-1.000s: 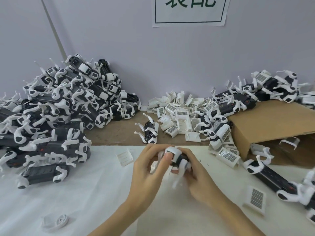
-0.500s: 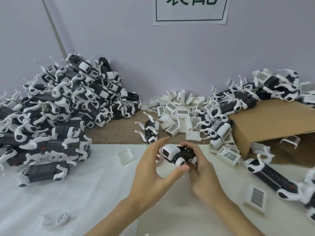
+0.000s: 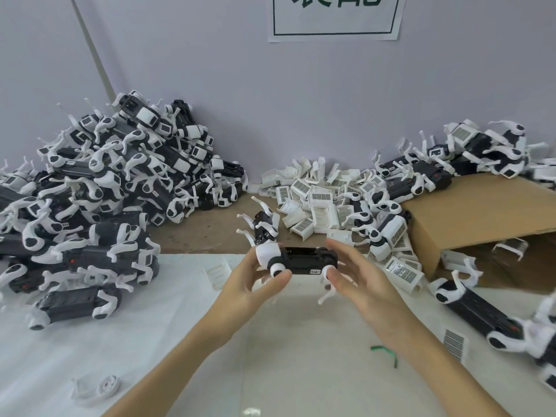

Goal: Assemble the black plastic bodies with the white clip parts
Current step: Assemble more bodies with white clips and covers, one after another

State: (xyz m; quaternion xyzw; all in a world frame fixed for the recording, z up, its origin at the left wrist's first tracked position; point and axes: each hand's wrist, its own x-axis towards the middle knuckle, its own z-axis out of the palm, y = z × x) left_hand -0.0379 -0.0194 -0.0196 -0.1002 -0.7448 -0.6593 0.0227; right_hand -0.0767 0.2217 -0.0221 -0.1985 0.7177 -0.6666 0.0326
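A black plastic body (image 3: pixel 302 259) with white clip parts on it lies level between both hands, above the white sheet. My left hand (image 3: pixel 254 284) pinches its left end, where a white cap (image 3: pixel 266 253) sits, thumb under a round white joint. My right hand (image 3: pixel 359 276) holds the right end, thumb on the white joint there and fingers behind. White legs hang below the body. Loose white clip parts (image 3: pixel 319 203) are heaped behind, against the wall.
A big pile of assembled units (image 3: pixel 99 194) fills the left. More units (image 3: pixel 481 158) lie on and beside a cardboard box (image 3: pixel 481 212) at the right. One small unit (image 3: pixel 263 228) stands just behind my hands. A white ring part (image 3: pixel 96 389) lies at the near left.
The body has been turned from end-on to lying sideways, now level between my hands. My hands have spread apart to its two ends and risen slightly.
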